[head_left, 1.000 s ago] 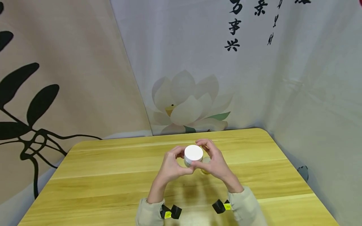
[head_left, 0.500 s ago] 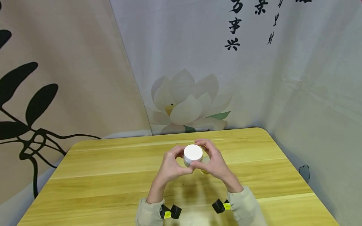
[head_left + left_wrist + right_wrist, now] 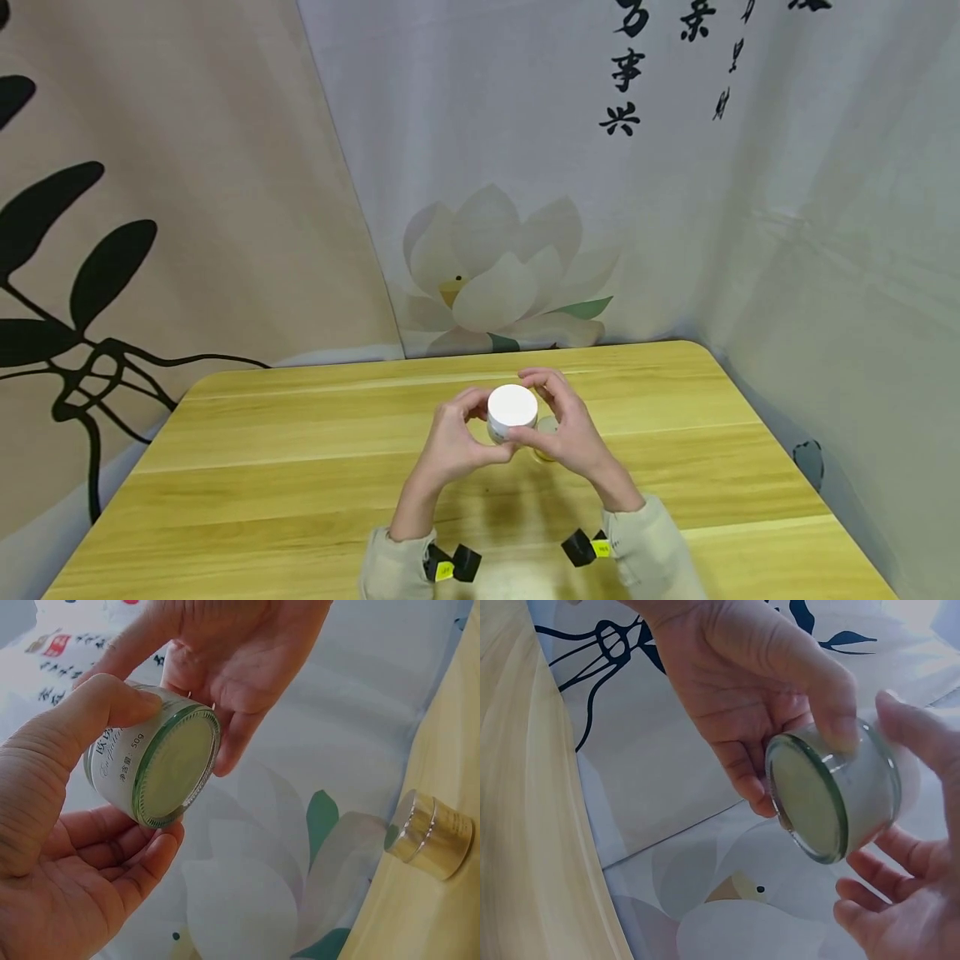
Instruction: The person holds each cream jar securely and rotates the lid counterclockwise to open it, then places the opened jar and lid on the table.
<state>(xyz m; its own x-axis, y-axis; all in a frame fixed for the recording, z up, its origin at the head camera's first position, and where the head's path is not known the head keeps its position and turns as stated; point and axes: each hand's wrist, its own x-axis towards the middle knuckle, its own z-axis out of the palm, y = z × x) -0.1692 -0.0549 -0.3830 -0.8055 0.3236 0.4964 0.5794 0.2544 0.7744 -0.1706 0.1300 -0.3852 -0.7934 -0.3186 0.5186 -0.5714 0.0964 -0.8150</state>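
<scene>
A small cosmetic cream jar (image 3: 513,407) with a white lid hangs above the table between both hands, its lid facing up. My left hand (image 3: 462,437) grips the jar's glass body, thumb on one side and fingers on the other. In the left wrist view the jar's label (image 3: 120,757) and pale green glass base show. My right hand (image 3: 567,427) holds the lid end, thumb at the near side and fingers round the far side. In the right wrist view the right fingers (image 3: 885,874) curl by the lid, which is mostly hidden there.
A smaller gold jar (image 3: 431,834) stands on the wooden table (image 3: 300,467), partly behind the right hand in the head view. A printed cloth backdrop (image 3: 495,167) with a lotus and brush writing rises behind the table. Small black cameras (image 3: 453,562) sit at both wrists.
Both hands keep their hold on the cream jar in almost the same place. Only the head view shifts very slightly.
</scene>
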